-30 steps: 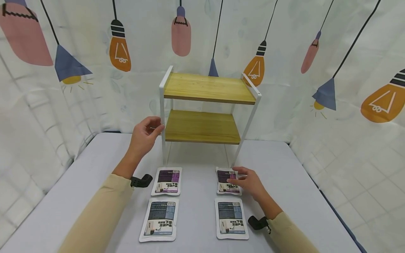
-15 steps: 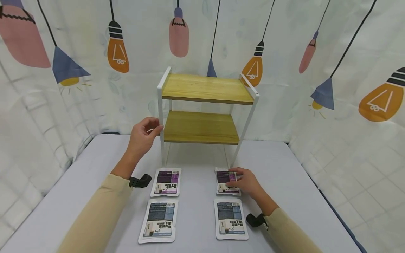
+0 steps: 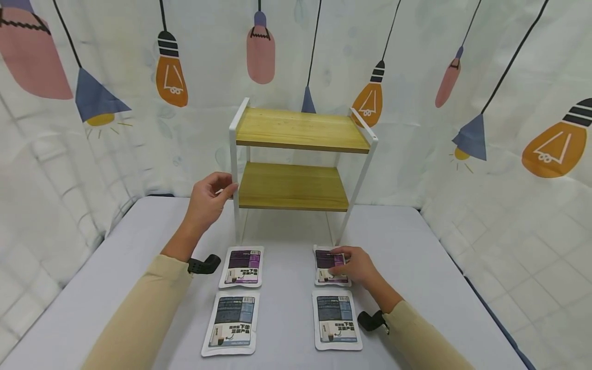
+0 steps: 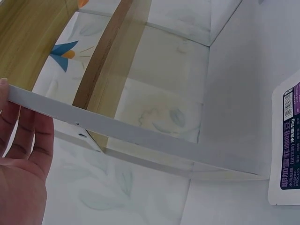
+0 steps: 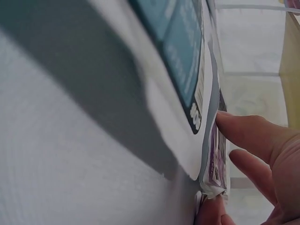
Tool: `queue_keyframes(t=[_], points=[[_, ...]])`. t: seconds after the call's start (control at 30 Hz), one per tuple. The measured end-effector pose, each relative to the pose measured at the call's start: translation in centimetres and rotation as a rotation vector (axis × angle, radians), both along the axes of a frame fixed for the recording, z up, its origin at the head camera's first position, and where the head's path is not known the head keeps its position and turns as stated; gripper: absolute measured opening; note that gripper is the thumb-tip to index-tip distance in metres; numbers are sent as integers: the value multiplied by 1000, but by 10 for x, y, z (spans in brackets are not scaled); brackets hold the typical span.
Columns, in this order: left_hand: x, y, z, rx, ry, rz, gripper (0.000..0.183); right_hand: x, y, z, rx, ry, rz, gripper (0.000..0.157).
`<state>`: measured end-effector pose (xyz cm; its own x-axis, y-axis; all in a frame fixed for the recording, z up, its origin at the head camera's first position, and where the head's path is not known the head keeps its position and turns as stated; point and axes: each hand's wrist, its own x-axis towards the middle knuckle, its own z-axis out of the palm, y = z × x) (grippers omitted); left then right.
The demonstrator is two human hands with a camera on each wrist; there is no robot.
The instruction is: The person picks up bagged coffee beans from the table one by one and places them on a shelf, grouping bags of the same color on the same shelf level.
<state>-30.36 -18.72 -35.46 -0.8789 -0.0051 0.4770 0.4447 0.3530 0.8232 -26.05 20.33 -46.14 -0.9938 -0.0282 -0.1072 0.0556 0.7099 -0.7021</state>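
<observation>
In the head view, my left hand (image 3: 209, 198) is at the left post (image 3: 234, 156) of a two-tier shelf (image 3: 302, 128) with wooden boards and a white frame. The left wrist view shows its thumb (image 4: 3, 83) on the post's face and the other fingers curled behind it. My right hand (image 3: 358, 266) holds the back right pouch (image 3: 322, 261), white with a purple label, and covers its right part. From the right wrist view, the thumb (image 5: 229, 119) meets the label side, and a fingertip (image 5: 211, 213) is at the pouch's corner.
A second purple-labelled pouch (image 3: 242, 267) lies at the back left. In front are two blue-labelled pouches, the left one (image 3: 231, 324) and the right one (image 3: 336, 321). All rest on a white-covered table (image 3: 287, 313) before a printed curtain (image 3: 208, 67).
My right hand has shifted slightly left over the purple-labelled pouch. My left hand stays at the shelf post, and the head view has moved a little.
</observation>
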Motion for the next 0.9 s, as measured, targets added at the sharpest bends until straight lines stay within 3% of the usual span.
queue_keyframes(t=[0.9], points=[[-2,-1,-1,-20,7,-10,38,2,-4,5,57,23,9,50]])
